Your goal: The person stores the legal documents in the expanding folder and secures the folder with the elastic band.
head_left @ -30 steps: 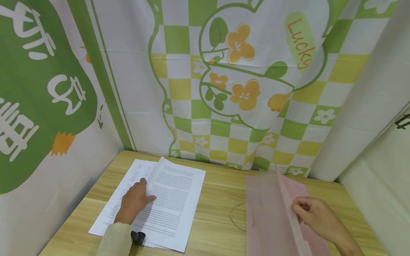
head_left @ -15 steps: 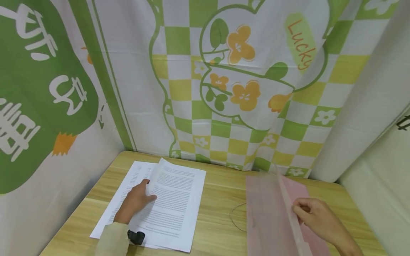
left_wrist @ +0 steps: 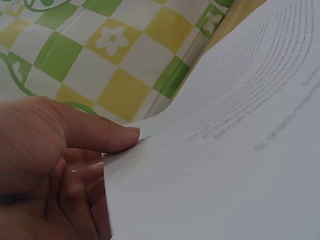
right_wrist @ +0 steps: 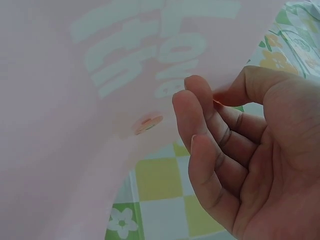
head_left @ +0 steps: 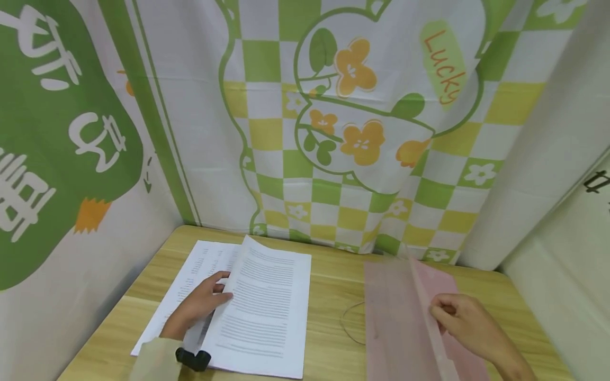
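In the lower left of the head view, the left hand (head_left: 200,304) pinches the near-side edge of the upper printed sheets (head_left: 259,317); the left wrist view shows its thumb (left_wrist: 125,138) on the printed face and the fingers tucked behind. That edge is lifted and bowed, while the lower sheets (head_left: 188,278) lie flat on the wooden table (head_left: 329,296) to the left. How many pages are in the pinch cannot be told.

In the lower right of the head view, the right hand (head_left: 462,320) holds a raised layer of the pink folder (head_left: 388,328) in a narrow pinch of thumb and forefinger, the other fingers curled loosely. A thin cord (head_left: 344,324) loops out from the folder's left side.

The step seems to be lifting the sheets while the folder is held open. To do it well, the left hand should slide further under the pile before raising it, so the bowed edge does not crease and the lower pages are not left behind. Squaring the edges would help too. The right hand needs only a light hold, since the thin layer looks likely to flex, with the gap wide and the cord out of the way
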Demonstrator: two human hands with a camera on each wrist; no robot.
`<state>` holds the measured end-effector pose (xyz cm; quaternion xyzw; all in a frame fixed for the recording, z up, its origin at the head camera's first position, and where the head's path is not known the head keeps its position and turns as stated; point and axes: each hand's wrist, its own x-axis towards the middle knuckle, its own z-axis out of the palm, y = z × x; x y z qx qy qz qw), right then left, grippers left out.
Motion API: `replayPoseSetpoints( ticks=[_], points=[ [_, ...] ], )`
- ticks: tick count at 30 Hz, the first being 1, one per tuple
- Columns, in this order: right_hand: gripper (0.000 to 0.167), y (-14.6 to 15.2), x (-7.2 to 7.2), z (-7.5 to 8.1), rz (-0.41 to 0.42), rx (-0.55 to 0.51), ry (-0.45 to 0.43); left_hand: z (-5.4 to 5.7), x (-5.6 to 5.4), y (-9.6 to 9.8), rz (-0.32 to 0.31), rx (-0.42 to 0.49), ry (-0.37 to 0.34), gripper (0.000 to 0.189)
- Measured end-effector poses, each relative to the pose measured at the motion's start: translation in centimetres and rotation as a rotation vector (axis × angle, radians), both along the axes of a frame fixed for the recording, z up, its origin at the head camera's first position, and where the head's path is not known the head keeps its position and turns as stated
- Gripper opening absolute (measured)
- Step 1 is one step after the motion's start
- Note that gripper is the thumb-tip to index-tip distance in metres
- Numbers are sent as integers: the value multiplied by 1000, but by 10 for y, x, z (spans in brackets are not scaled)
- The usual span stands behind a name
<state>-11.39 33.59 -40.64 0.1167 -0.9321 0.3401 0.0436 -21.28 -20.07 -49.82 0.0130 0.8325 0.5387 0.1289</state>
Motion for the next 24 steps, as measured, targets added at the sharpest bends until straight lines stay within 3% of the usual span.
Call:
replayPoseSetpoints(
  ticks=[6, 9, 17, 24],
  points=[
    [30, 0, 0, 0, 0, -5, -27, -6, 2, 3, -102, 320, -57, 58],
    [30, 0, 0, -1, -2, -6, -31, -6, 2, 8, -127, 405, -73, 61],
    [30, 0, 2, -1, -13, -8, -11, -7, 0, 31, -117, 455, -67, 61],
    [31, 0, 2, -2, -1, -25, 24, -9, -8, 55, -166, 445, -29, 57]
  ],
)
